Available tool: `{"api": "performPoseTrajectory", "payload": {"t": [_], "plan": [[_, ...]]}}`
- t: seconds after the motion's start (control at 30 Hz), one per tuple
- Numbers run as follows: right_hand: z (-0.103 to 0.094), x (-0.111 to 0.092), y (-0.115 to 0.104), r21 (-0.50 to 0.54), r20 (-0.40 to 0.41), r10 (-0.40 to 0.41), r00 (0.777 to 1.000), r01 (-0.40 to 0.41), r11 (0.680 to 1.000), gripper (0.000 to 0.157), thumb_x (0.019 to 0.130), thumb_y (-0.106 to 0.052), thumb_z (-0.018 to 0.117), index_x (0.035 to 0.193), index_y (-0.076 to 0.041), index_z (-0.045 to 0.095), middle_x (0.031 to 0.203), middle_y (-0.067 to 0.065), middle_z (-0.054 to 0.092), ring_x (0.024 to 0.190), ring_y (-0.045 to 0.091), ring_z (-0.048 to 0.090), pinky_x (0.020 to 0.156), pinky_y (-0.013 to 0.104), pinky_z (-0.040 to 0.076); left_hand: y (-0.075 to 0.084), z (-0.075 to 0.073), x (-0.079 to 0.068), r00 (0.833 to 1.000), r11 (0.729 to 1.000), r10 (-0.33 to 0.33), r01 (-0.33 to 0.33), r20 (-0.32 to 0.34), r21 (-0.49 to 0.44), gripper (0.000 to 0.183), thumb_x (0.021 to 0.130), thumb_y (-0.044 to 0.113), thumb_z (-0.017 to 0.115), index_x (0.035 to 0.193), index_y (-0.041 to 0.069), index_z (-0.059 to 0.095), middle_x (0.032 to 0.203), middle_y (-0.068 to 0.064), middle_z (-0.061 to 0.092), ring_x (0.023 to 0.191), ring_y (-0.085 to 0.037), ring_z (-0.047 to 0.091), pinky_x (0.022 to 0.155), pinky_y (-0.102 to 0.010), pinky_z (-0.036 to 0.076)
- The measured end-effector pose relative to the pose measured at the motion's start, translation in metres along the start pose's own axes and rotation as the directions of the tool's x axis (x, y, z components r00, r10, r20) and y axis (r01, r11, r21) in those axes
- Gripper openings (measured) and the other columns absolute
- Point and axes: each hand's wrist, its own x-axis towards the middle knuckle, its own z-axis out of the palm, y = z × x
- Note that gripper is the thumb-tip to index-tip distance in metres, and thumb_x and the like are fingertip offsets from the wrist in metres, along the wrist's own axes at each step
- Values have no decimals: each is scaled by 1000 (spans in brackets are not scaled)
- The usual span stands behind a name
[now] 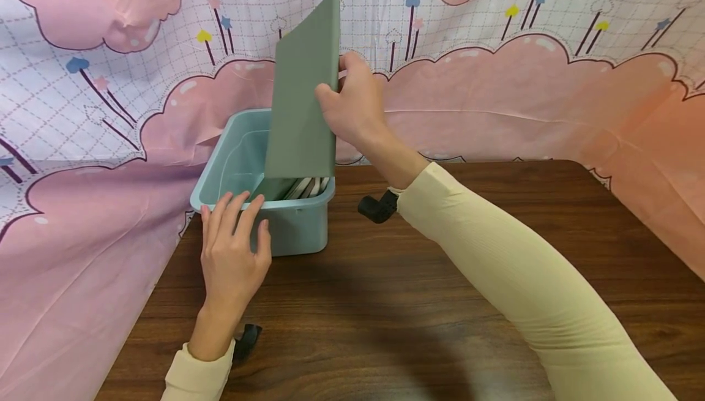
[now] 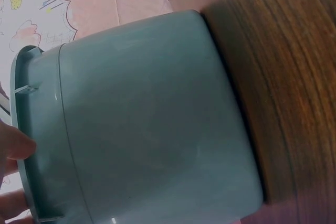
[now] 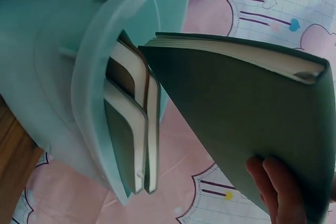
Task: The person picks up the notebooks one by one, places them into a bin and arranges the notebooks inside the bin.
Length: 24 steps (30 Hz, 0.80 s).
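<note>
A green hardcover notebook [image 1: 305, 95] is held up over a light blue plastic bin [image 1: 292, 229]. My right hand [image 1: 355, 98] grips it by its right edge, thumb on the near cover; the right wrist view shows fingers against the other cover. Inside the bin, several more notebooks [image 3: 139, 135] stand on edge, their page edges showing. At the bin's near left rim rests my left hand [image 1: 231, 254], fingers spread loosely over the edge. In the left wrist view, its fingertips [image 2: 18, 142] lie along that rim.
The bin stands at the back left of a dark wooden table [image 1: 440, 291]. Behind and at the sides hangs a pink and white patterned cloth [image 1: 468, 89]. Small black wrist mounts [image 1: 380, 206] stick out from both sleeves.
</note>
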Motion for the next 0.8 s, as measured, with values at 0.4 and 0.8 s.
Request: {"api": "performPoseTrajectory", "payload": {"t": [0.4,0.8], "plan": [[16,-2,15,-35,-35,-73,997,71,997,28,101,-11,59,128,-6,61,115,12,77,97,21,77,80,31,63,3,-2,1,1000,1000,-1,1,8,-2,37,95,7,70,133,6,73,135,-21,70,139,-45,57,120,-77,30],[38,-2,30,56,-39,14,999,-11,998,37,105,-14,57,141,-3,54,130,18,71,113,28,74,92,41,63,4,-3,2,1000,1000,-4,4,6,-2,37,95,6,70,132,5,73,135,-21,70,139,-45,57,121,-76,29]]}}
